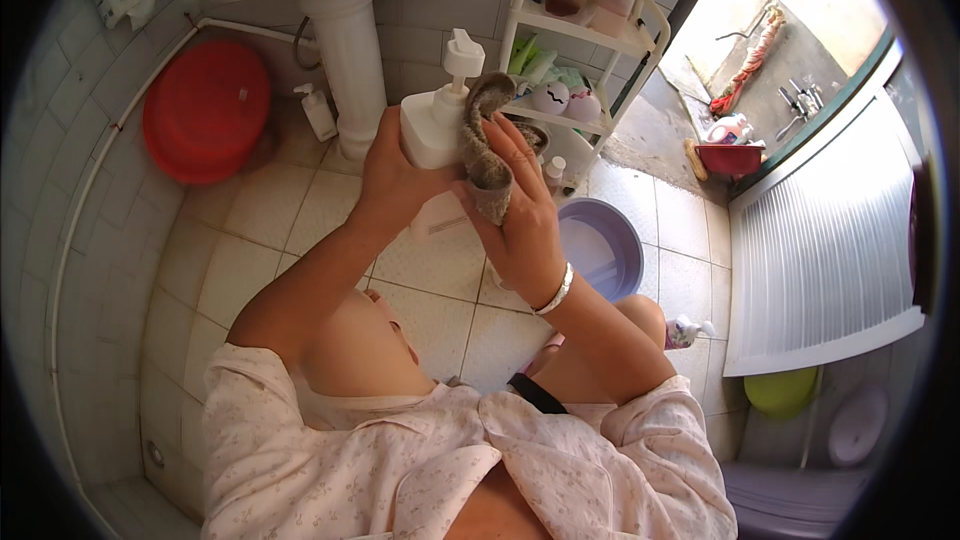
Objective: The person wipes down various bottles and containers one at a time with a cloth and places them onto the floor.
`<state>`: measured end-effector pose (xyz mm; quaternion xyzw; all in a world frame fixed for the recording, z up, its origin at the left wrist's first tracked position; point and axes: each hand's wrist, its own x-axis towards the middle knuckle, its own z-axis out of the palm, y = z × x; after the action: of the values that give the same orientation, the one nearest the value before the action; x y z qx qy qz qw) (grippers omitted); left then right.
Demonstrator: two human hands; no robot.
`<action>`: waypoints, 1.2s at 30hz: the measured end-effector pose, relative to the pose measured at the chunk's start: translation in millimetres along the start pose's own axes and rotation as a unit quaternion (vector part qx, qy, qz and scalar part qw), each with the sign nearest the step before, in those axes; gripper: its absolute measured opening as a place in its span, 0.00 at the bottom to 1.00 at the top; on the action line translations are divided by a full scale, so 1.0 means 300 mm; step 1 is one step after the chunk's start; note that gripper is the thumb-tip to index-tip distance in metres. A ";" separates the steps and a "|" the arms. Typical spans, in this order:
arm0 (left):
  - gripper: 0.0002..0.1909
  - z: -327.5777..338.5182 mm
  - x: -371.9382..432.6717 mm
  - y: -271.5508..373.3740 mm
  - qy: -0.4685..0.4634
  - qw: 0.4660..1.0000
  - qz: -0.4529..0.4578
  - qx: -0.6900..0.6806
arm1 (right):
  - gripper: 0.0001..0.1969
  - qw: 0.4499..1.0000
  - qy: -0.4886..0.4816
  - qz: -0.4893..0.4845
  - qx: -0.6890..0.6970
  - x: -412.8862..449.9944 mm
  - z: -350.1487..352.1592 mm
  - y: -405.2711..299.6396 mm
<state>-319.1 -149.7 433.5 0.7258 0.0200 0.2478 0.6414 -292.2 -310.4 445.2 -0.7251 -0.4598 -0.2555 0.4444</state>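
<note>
My left hand (401, 176) grips a large white pump bottle (431, 127) by its side, holding it up in front of me above the tiled floor. The bottle's pump head (463, 56) points upward. In my right hand (525, 202) is a grey-brown cloth (486, 142), folded and curled, pressed along the bottle's right side. A silver bracelet (556, 291) circles my right wrist. Below the hands, the bottle's lower part (446, 217) shows pale against the tiles. My right fingers and the cloth hide its right side.
A purple basin (604, 247) stands on the floor to the right. Behind are a washbasin pedestal (349, 60), a white shelf cart (581, 26) and a small pump bottle (319, 114). A red basin (206, 112) leans at the left wall. A ribbed door panel (825, 240) stands at right.
</note>
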 end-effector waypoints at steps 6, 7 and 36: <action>0.37 0.085 -0.037 0.034 -0.027 0.985 -0.037 -0.165 | 0.24 0.958 0.081 0.151 0.231 -0.015 -0.004 0.027; 0.37 0.084 -0.035 0.035 -0.043 0.978 -0.036 -0.202 | 0.24 0.957 0.085 0.153 0.230 -0.009 -0.011 0.034; 0.38 -0.073 0.051 -0.156 -0.030 0.904 0.012 -0.426 | 0.31 0.717 -0.018 0.471 0.514 -0.248 0.160 0.021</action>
<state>-300.8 -116.0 395.9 0.3908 -0.1158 0.2186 0.8866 -321.5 -301.9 361.9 -0.5125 -0.1272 0.2753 0.8033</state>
